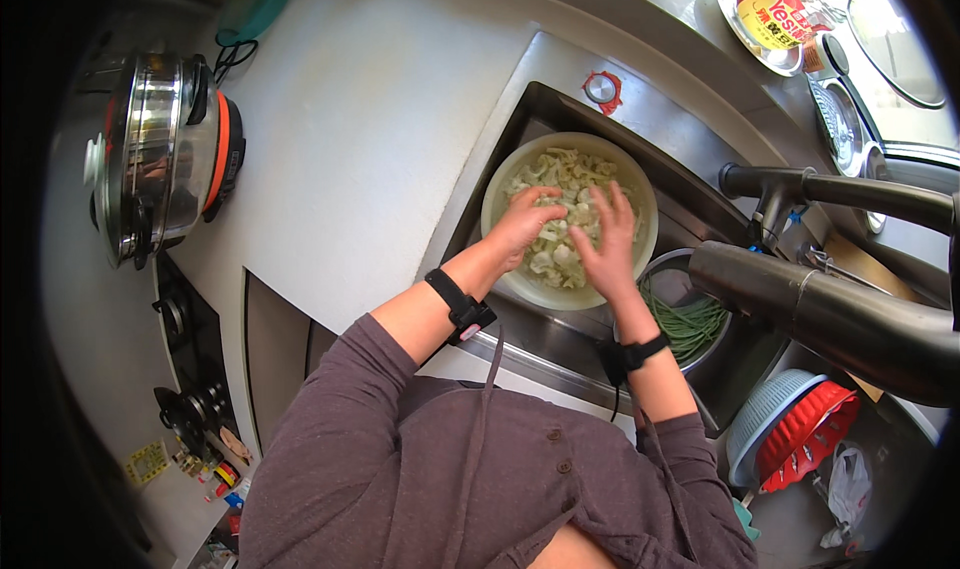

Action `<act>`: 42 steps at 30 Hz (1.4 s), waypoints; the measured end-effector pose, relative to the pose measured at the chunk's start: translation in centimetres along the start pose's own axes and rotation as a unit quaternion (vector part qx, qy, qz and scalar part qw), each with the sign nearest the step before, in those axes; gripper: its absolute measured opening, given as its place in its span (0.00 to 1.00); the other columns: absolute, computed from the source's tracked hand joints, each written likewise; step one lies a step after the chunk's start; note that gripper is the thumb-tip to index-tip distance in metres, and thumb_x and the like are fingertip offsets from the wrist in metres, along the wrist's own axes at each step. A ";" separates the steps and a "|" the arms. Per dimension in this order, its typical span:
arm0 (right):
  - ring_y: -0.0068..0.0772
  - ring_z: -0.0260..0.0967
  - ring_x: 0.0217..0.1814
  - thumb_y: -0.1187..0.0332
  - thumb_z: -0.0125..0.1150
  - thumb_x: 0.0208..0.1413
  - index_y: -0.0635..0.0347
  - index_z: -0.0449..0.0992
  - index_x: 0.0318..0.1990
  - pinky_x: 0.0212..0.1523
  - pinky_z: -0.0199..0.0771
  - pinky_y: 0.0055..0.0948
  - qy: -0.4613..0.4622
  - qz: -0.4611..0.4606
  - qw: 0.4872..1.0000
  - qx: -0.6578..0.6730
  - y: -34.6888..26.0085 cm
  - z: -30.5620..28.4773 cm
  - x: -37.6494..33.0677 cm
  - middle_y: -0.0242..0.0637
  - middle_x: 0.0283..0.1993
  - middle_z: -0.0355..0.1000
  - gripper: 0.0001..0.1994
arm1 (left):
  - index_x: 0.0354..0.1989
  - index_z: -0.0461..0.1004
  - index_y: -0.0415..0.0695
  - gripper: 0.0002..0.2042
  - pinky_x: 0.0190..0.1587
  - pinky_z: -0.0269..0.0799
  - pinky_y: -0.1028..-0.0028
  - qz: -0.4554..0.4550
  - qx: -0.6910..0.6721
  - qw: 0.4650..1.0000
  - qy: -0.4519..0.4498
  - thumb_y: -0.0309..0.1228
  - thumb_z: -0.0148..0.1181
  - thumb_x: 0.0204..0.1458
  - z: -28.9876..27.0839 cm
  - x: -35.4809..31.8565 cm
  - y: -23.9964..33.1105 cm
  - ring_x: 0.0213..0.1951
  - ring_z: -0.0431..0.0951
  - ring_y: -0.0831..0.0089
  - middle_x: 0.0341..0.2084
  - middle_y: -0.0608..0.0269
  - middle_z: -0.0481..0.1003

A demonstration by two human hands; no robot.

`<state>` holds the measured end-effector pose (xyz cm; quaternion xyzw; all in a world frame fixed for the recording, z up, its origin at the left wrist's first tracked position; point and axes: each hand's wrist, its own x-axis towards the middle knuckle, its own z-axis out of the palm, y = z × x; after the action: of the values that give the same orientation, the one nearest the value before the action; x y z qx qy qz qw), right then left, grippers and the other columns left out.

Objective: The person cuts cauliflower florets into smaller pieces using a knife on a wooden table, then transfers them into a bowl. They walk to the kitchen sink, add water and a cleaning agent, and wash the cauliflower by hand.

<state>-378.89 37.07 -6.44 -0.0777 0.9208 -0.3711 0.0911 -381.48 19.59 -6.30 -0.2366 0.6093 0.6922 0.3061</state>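
Note:
A round cream-coloured basin (492, 197) sits in the sink and holds many pale cauliflower pieces (556, 263). Both my hands are over it, among the cauliflower. My left hand (522, 225) is at the basin's left side, palm inward, its fingers bent and apart. Facing it from the right, my right hand (612, 244) has its fingers spread and pointing away from me. No piece shows clearly gripped in either hand. Partly behind my right forearm stands a metal bowl (672, 261) with long thin green vegetables (690, 319).
A dark faucet (780, 284) reaches over the sink (540, 99) from the right. Blue and red plastic baskets (805, 439) are at the lower right. An electric pot (165, 159) stands on the white counter (370, 119) at left. Bowls and a packet (775, 19) line the window ledge.

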 end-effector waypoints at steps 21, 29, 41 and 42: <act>0.54 0.63 0.61 0.63 0.60 0.50 0.46 0.73 0.55 0.57 0.64 0.51 -0.279 0.003 0.949 -0.144 2.4 3.3 0.8 0.41 0.63 0.64 0.22 | 0.61 0.62 0.42 0.28 0.67 0.47 0.64 0.005 0.125 0.989 0.080 0.40 0.59 0.53 -0.4 -0.1 -1.9 0.70 0.43 0.56 0.68 0.48 0.44; 0.50 0.66 0.53 0.63 0.59 0.52 0.54 0.77 0.44 0.44 0.74 0.45 -0.038 -0.035 0.998 -0.031 1.8 0.4 2.3 0.38 0.51 0.70 0.13 | 0.64 0.58 0.50 0.31 0.66 0.49 0.54 0.218 0.278 0.929 0.112 0.34 0.60 0.49 0.5 1.9 -1.0 0.68 0.45 0.46 0.67 0.46 0.44; 0.57 0.44 0.73 0.48 0.57 0.51 0.42 0.62 0.64 0.66 0.43 0.65 -0.061 0.030 0.986 -0.155 3.9 2.4 2.0 0.42 0.70 0.52 0.32 | 0.67 0.56 0.57 0.33 0.60 0.40 0.30 0.183 0.550 0.815 0.002 0.29 0.57 0.48 1.5 3.1 -2.1 0.69 0.44 0.46 0.70 0.52 0.43; 0.58 0.47 0.71 0.46 0.58 0.50 0.43 0.64 0.62 0.65 0.45 0.65 -0.163 0.066 0.975 -0.139 3.7 2.2 2.0 0.42 0.70 0.53 0.32 | 0.67 0.56 0.57 0.34 0.60 0.42 0.30 0.184 0.541 0.820 0.017 0.31 0.58 0.48 1.2 3.4 -2.1 0.69 0.43 0.46 0.70 0.51 0.42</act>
<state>-380.59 37.79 -10.84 -0.0881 0.9393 -0.2148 0.2527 -382.30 21.42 -10.02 0.0719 0.9233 0.2905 0.2408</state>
